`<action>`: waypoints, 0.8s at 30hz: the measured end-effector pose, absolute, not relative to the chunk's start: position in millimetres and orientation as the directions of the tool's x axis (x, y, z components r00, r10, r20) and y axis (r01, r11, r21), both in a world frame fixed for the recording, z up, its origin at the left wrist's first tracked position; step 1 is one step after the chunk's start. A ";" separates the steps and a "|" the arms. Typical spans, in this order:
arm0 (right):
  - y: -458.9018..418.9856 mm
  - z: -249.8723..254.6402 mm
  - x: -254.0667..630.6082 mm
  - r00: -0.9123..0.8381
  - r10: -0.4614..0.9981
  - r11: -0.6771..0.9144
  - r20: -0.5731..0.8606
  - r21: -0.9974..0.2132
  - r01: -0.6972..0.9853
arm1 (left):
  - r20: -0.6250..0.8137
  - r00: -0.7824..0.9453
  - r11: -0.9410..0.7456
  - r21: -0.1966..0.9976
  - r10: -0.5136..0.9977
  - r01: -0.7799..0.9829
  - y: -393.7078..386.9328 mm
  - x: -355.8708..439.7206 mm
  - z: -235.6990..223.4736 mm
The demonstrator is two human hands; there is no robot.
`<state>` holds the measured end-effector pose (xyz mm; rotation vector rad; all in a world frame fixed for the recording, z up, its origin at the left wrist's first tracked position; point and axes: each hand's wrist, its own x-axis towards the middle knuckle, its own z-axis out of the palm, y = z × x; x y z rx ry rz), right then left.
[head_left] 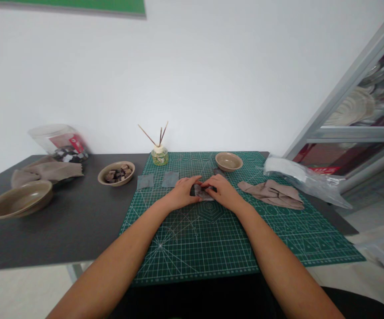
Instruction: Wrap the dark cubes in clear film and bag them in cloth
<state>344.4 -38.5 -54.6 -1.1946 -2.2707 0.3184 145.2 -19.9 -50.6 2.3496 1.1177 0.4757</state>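
Observation:
My left hand (pixel 183 193) and my right hand (pixel 223 191) meet over the middle of a green cutting mat (pixel 225 248). Between them lies a small see-through plastic bag (pixel 206 195), with the fingers of both hands closed on its edges. Whatever is inside it is too small and too covered to make out. Left of my left hand, two similar flat, greyish see-through squares (pixel 170 179) lie on the mat. Beyond my right hand stands a small beige bowl (pixel 229 168), its inside partly visible.
To the left, a beige bowl (pixel 100 177) holds brown and dark cubes, near a larger bowl (pixel 42 201), a cloth (pixel 52 170) and a clear jar (pixel 50 137). A reed diffuser (pixel 160 156) stands behind. Rightward lie a crumpled cloth (pixel 274 195) and a plastic package (pixel 288 170).

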 end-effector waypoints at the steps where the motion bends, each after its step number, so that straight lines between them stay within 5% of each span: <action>1: -38.6 -54.2 345.0 -0.460 0.812 0.582 0.360 -0.436 0.686 | 0.098 0.604 -0.543 0.569 0.791 0.618 -20.3 145.2 -50.0; 24: -40.7 -52.5 344.1 -0.388 0.839 0.532 0.382 -0.422 0.734 | 0.073 0.594 -0.521 0.574 0.801 0.632 -22.2 146.8 -46.4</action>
